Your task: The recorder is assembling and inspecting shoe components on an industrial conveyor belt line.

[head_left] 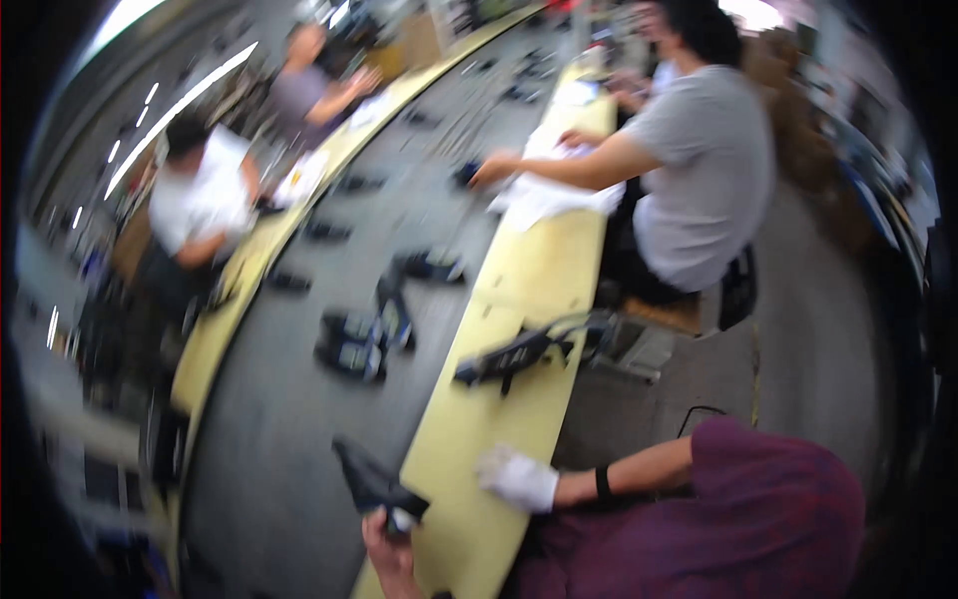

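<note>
My left hand, bare, comes in at the lower edge with its fingers closed on a black shoe upper. The piece is dark and pointed, tilted up over the edge of the belt, and blurred. A pale spot shows near my fingertips. To the right, my right hand wears a white glove and rests on the yellow ledge. Its fingers look loosely spread, with nothing seen in them, though blur softens them. A black band circles that wrist. Beyond it on the ledge lies a long black object, its kind unclear.
A grey conveyor belt runs away from me, carrying several dark shoe pieces. A person in a grey shirt sits at the right ledge, reaching over the belt. Two people sit across the belt. White cloth lies on the ledge.
</note>
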`<state>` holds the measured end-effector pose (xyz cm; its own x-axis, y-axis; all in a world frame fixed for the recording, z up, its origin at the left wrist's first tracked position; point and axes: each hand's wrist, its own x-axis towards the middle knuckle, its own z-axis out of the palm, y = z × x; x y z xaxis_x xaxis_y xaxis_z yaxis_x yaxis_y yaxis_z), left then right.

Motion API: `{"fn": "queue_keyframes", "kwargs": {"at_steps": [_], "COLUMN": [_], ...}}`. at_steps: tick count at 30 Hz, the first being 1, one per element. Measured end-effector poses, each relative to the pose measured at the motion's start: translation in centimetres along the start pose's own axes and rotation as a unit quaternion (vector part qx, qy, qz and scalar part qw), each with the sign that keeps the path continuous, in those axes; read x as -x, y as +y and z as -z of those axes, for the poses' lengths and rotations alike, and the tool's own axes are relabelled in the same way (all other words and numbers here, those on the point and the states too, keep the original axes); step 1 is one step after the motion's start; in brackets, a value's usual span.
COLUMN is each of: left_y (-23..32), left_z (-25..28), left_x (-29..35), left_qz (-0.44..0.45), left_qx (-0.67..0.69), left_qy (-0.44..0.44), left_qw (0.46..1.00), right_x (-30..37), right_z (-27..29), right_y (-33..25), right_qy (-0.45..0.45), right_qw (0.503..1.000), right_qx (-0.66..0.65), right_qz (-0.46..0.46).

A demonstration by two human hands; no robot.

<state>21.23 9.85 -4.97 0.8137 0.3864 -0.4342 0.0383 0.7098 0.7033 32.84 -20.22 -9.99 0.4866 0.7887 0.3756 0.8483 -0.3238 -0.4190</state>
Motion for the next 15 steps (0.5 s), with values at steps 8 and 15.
{"fn": "queue_keyframes", "kwargs": {"at_steps": [8,15], "left_y": [0.1,-2.2], "left_z": [-5.6,-5.5], "left_x": [12.0,17.2], "left_qz": [-0.045,-0.063], "left_qx": [-0.014,-0.072], "left_qy": [-0.043,-0.070], "left_qw": [0.998,0.993], "right_x": [-4.2,-4.2], "right_z": [4.5,8.2], "right_y": [-4.6,-10.3], "right_qy": [0.015,-0.032], "right_qw": [0.884,0.845], "right_qx": [-0.421,-0.507], "right_qz": [-0.204,-0.167]}}
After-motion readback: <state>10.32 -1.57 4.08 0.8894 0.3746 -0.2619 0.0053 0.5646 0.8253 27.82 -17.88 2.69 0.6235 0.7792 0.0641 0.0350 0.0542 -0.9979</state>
